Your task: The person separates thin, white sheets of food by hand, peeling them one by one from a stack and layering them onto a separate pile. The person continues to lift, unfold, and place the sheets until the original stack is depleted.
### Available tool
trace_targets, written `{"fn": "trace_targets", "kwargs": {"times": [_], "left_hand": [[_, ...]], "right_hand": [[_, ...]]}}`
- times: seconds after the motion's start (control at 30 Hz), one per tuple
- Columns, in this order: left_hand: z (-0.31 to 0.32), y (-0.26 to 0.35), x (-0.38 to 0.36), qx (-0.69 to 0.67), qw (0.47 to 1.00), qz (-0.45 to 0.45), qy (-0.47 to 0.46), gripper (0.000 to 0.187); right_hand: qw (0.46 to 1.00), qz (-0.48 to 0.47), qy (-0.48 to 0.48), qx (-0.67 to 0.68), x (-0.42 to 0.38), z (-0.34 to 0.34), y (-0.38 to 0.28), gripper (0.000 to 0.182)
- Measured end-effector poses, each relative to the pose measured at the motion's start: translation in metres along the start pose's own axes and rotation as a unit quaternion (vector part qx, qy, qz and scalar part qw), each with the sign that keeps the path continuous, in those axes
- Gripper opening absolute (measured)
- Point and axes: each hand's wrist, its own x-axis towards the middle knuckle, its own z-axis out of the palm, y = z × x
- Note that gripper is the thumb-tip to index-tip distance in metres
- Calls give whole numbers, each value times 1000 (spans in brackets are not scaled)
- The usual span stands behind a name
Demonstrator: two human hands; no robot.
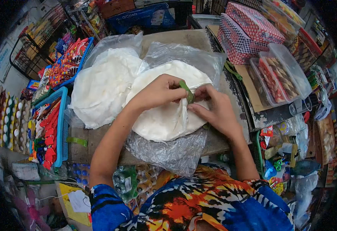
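My left hand (164, 90) is closed in a pinch, with a short green strip (186, 89) at its fingertips. Thumb and forefinger of my right hand (216, 109) close around the strip's lower end. Both hands are over a stack of thin, round white wrappers (153, 121), which look like soft dough sheets. A raised fold (184, 113) of the top wrapper runs up to my fingers; whether they also grip it is hidden. Under the stack lies crumpled clear plastic (172, 152). A second stack of white wrappers (103, 88) rests to the left, its edges ragged.
The wooden tabletop (155, 37) carries the stacks. Blue baskets of snack packets (51, 127) crowd the left side, beside egg trays (6, 119). On the right are checkered boxes (245, 36) and clear plastic containers (280, 77). Another green strip (77, 141) lies at the table's left edge.
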Motion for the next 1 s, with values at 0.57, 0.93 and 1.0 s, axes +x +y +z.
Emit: {"fn": "trace_targets", "kwargs": {"times": [0.57,0.93,1.0], "left_hand": [[17,11,-6,299,954,-5,32,37],[49,14,7,494,854,73,143,32],[50,22,11,511,846,61,139,31]], "right_hand": [[963,161,150,-157,-18,-73,14,15],[944,-180,-46,-273,-21,-10,5,19],[934,-196,-50,-296,-18,-9,5,19]]}}
